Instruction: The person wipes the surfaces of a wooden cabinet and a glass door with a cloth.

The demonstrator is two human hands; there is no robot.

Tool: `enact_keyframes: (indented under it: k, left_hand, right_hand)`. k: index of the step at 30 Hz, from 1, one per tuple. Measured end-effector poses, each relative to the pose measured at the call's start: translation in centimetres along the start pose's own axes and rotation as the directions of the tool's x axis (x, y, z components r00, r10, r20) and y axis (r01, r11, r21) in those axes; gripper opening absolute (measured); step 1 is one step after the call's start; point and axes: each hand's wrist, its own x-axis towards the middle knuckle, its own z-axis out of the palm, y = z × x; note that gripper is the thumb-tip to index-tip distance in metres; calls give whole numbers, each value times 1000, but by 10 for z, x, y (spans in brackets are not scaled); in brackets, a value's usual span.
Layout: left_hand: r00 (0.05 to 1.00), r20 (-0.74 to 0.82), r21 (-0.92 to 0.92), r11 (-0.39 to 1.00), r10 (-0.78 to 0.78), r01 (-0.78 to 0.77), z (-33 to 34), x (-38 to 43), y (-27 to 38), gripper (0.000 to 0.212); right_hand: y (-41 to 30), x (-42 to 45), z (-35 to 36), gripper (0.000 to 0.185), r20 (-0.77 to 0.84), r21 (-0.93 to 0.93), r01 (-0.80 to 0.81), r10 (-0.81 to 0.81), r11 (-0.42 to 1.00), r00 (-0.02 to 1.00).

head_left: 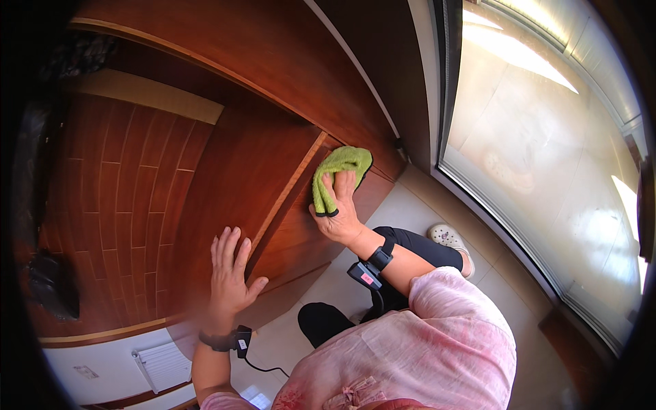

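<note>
My right hand [338, 215] presses a green microfibre cloth [342, 161] with dark edging against the reddish-brown wooden cabinet [302, 205], close to its corner by the floor. Part of the cloth is folded back over my fingers. My left hand [233, 277] is spread with nothing in it, over the wooden top [241, 154] near the front edge. Whether its palm touches the wood I cannot tell. A black strap with a small device sits on each wrist.
A framed glass sliding door [512, 154] runs along the right. Pale floor tiles [328, 287] lie under my bent legs. A black object [54, 287] stands on the wood at far left. A white radiator [163, 365] is on the wall at lower left.
</note>
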Motion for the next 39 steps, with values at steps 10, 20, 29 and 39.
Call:
enact_keyframes:
  k: [10, 20, 29, 39]
  left_hand:
    - [1000, -23, -18, 1000, -20, 19, -2, -2, 2, 73]
    - [999, -28, -6, 999, -35, 35, -1, -10, -2, 73]
    - [998, -29, -22, 998, -60, 60, -6, -12, 0, 73]
    - [997, -39, -50, 996, -69, 67, -5, -13, -1, 75]
  right_hand:
    - [-10, 59, -32, 53, -109, -2, 16, -16, 1000, 994]
    - [-9, 60, -75, 47, 118, 696, -530, 651, 484, 750]
    - [-67, 133, -82, 53, 370, -404, 323, -170, 856, 913]
    - [-9, 108, -126, 32, 72, -33, -644, 645, 764, 761]
